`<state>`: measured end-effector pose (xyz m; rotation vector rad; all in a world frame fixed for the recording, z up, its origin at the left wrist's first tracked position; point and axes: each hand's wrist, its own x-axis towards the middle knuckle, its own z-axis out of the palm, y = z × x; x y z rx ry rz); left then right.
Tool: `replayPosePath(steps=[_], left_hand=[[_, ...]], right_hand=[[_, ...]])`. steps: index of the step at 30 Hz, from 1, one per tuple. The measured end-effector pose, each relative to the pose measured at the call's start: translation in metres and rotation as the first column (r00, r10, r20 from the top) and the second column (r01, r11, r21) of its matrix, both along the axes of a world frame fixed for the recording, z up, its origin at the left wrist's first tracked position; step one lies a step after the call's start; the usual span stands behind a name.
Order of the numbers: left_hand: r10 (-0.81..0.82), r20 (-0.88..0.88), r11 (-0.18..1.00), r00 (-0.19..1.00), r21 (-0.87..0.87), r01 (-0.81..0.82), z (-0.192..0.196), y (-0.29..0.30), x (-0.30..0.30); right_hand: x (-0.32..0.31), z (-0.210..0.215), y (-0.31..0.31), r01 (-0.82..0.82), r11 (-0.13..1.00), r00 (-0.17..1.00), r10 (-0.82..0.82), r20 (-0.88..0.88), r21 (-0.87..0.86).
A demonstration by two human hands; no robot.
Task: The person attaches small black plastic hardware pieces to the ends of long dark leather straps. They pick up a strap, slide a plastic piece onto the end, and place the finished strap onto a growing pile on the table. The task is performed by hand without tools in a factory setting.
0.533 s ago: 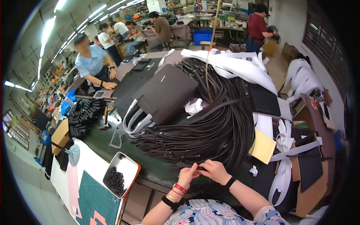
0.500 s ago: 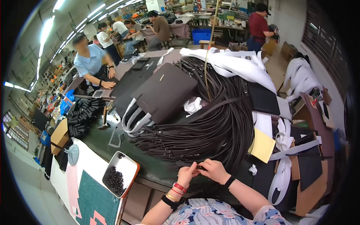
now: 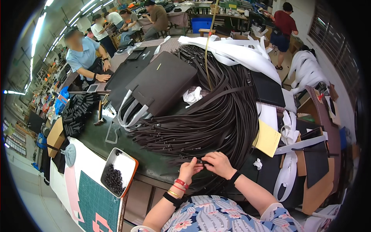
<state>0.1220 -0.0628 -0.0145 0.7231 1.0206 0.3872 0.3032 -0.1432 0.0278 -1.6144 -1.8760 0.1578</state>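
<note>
Both hands meet at the near edge of the green-topped table, holding a narrow dark brown strap (image 3: 200, 162) between them. My left hand (image 3: 188, 170) pinches its end between thumb and fingers. My right hand (image 3: 219, 164) closes on it from the other side, fingers bent over the top. A tiny pale spot shows on the strap; details under the fingers are hidden. Just beyond lies a large bundle of similar dark straps (image 3: 222, 116), sweeping from the far side toward me. Left of my hands stands a white tray (image 3: 126, 167) with small black parts (image 3: 114, 180).
A dark bag (image 3: 162, 83) with pale-wrapped handles lies past the straps. Nearby are a hammer (image 3: 100, 116), black rolled pieces (image 3: 79, 112), a green cutting mat (image 3: 96, 201), yellow paper (image 3: 266, 138) and white strips (image 3: 232, 54). A co-worker in light blue (image 3: 83, 56) leans on the far left.
My view has shifted slightly, so the table sits higher and further left. Both hands stay on the strap with small finger shifts. A person in dark red at the back right has turned and stepped.
</note>
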Motion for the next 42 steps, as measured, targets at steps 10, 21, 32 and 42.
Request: replayPosePath(steps=[10,21,32,42], left_hand=[[-0.509,-0.092,0.808,0.856,-0.395,0.438,-0.059,0.017,-0.014],[-0.178,-0.083,0.965,0.981,-0.207,0.158,-0.078,0.055,-0.006],[0.413,-0.328,0.687,0.85,0.724,-0.054,-0.015,0.12,-0.208],[0.638,-0.765,0.584,-0.083,0.412,0.7,-0.073,0.141,-0.346]], right_hand=[[-0.008,-0.062,-0.026,-0.022,0.757,0.867,0.339,0.364,-0.653],[-0.015,-0.061,-0.023,-0.068,0.914,0.958,0.171,0.229,-0.4],[-0.009,-0.049,-0.033,-0.129,0.851,0.961,0.234,0.147,-0.51],[-0.025,-0.008,-0.024,-0.148,0.93,0.989,0.148,-0.024,-0.335]])
